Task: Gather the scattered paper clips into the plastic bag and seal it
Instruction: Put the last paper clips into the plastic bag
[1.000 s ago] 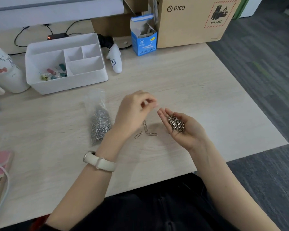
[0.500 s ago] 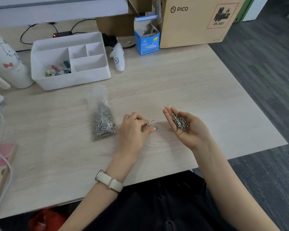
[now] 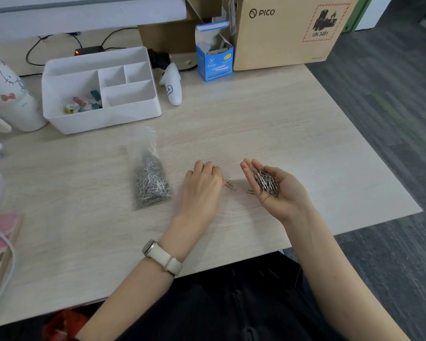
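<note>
On the pale desk [image 3: 256, 124], plastic bag [image 3: 149, 178]; carpet [image 3: 391, 124] alongside

The clear plastic bag [image 3: 149, 178] lies flat, half full of silver clips. Two loose paper clips [image 3: 231, 186] sit on the desk nearby, and a heap [image 3: 266, 182] rests in the cupped right hand [image 3: 287, 196].

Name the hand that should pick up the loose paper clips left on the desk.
Left hand: it is down at the loose silver wire paper clip on the pale wooden desk. The right hand, palm up, is full of gathered clips.
</note>
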